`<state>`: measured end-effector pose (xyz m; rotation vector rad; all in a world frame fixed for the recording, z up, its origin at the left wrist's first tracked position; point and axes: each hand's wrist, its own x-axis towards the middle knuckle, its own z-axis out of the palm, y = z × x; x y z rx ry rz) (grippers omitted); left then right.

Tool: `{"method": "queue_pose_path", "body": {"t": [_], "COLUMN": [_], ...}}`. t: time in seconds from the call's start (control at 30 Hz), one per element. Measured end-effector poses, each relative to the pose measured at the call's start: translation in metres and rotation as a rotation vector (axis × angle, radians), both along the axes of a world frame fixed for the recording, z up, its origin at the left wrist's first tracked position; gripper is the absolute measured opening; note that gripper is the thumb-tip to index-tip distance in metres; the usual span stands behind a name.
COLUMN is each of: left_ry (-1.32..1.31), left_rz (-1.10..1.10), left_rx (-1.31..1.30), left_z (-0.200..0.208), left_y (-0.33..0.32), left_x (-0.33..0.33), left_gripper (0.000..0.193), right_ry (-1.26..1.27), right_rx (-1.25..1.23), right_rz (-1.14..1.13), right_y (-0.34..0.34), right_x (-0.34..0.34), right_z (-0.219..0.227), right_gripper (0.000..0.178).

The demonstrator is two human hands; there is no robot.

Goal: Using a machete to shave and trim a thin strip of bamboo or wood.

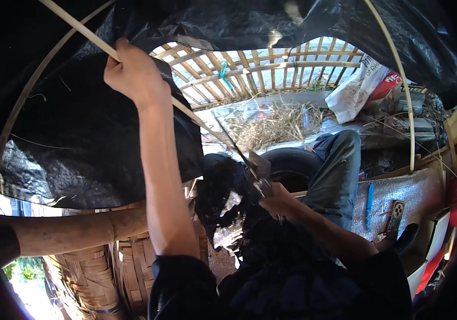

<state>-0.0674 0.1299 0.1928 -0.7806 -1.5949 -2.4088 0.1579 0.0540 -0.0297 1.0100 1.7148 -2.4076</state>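
Note:
My left hand (136, 73) is raised at the upper left, its fingers closed around a long pale bamboo strip (196, 118). The strip slants from the top left corner down toward my right hand (279, 201). That hand is closed on what looks like a knife (232, 137), whose thin dark blade points up and away, seen nearly edge-on. Blade and strip meet just ahead of my right fingers. A small flat grey-brown piece (261, 166) shows beside the blade; its kind is unclear. My right fingers partly hide the knife's handle and the strip's lower end.
Black plastic sheeting (89, 133) hangs at left and overhead. Beyond my bent knee (340, 170) lie a tire (295, 162), dry straw (271, 125), a sack (362, 90) and a bamboo lattice (260, 69). A phone (396, 210) and blue tool (370, 208) rest at right; a bamboo pole (79, 232) crosses lower left.

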Motion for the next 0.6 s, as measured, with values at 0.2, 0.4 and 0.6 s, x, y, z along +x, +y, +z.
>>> {"method": "queue_pose_path", "body": {"t": [0.2,0.4,0.6], "left_ry": [-0.02,0.036,-0.058], "left_rz": [0.026,-0.018,-0.004], "left_rx": [-0.002,0.041,-0.053], "left_z": [0.0,-0.005,0.007], "left_y": [-0.001,0.012,-0.004], "left_x": [-0.006,-0.014,-0.011], "left_gripper": [0.034,0.033,0.032], "right_ry": [0.718,-0.068,-0.104], "right_rx": [0.749,-0.058,-0.013], "right_rz": [-0.139,0.076,0.028], "right_y": [0.021,-0.001,0.019], "right_x": [-0.019,0.006,-0.004], "right_z": [0.036,0.023,-0.05], "right_gripper": [0.014,0.018,0.008]}}
